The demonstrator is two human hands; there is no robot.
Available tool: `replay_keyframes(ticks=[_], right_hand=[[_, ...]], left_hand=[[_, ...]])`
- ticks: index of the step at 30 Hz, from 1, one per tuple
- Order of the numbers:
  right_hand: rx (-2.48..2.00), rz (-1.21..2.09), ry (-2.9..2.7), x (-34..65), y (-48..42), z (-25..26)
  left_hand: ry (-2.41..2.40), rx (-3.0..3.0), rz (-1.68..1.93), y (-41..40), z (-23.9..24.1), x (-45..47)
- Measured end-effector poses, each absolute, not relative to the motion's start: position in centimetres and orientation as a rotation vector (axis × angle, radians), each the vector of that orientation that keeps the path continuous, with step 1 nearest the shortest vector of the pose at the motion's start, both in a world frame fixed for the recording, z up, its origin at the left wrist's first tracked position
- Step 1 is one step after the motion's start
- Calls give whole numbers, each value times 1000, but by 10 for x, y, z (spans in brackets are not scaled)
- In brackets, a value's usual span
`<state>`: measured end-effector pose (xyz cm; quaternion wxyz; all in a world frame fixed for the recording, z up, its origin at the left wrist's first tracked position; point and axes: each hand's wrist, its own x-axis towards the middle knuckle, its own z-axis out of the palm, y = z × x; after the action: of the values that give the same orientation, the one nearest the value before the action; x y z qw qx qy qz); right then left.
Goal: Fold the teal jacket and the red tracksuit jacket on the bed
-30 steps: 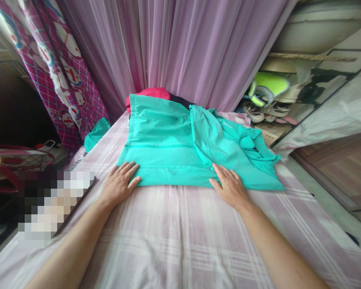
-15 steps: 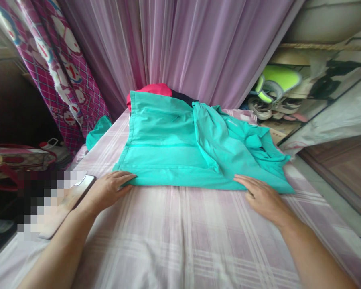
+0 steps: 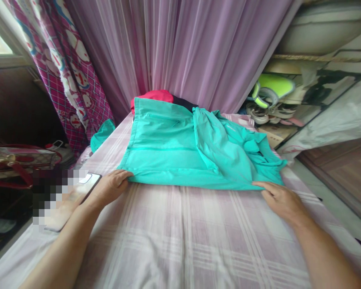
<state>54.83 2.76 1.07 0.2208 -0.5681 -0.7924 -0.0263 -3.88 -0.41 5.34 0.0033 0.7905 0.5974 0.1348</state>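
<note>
A turquoise jacket point(image 3: 165, 148) lies sideways on a plaid bed sheet point(image 3: 180, 233), its straight hem to the left and a zipped pocket near the top. One sleeve point(image 3: 219, 140) is laid across its right half, where the cloth is bunched. My left hand point(image 3: 112, 184) is closed on the near left corner, fingers above and thumb underneath. At the near edge towards the right, my right hand point(image 3: 279, 198) pinches the fabric between thumb and fingers.
A phone point(image 3: 78, 200) lies beside my left forearm. Red cloth point(image 3: 156, 95) and dark cloth sit behind the jacket, against a purple curtain point(image 3: 180, 48). Shoes point(image 3: 258, 114) and a neon-yellow visor point(image 3: 276, 86) fill a rack at right. A handbag point(image 3: 24, 158) is at left.
My right hand has slid to the right along the near edge and now pinches it. My left hand has closed on the left corner. The view has shifted slightly.
</note>
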Motion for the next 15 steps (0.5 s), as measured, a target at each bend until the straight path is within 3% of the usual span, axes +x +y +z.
replay_keyframes(ticks=[8,15], right_hand=[[-1645,-29,-2291,541,-5,24],[-1596,285,-2297,541,-16,29]], left_hand=[[1870,2330,236,-13,64,-51],[1598,2309,241,-14,71,-59]])
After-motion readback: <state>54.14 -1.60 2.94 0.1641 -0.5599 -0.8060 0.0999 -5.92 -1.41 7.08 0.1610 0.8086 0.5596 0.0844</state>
